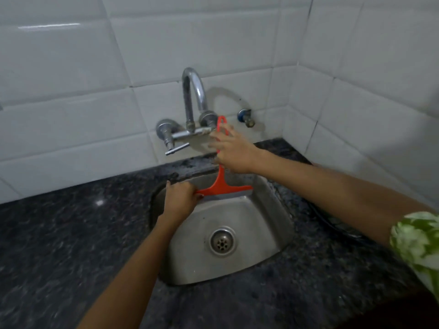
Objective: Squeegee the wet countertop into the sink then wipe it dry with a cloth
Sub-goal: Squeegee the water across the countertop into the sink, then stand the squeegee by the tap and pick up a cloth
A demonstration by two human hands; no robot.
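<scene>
the dark speckled granite countertop [59,233] runs along the left under white glossy wall tiles [71,67]. moving in from there, the person's left hand [179,200] is curled over the near-left rim of the sink, fingers and thumb pinching the left end of the blade of the orange plastic squeegee [222,184]. the squeegee stands nearly upright over the back of the square stainless steel sink [273,222], blade down and level across the basin's rear wall, handle rising toward the wall. the round metal drain strainer [222,241] sits in the middle of the basin floor, below the blade. behind, a chrome wall-mounted tap with a curved spout [192,98] hangs over the sink's back edge. the right hand [234,151] is on the squeegee's handle just beside the tap's right valve, fingers loosely wrapped round it, the looped orange tip showing above the knuckles. further right, a small brass and blue wall valve [247,117], then a green and white patterned sleeve [418,243] at the edge.
</scene>
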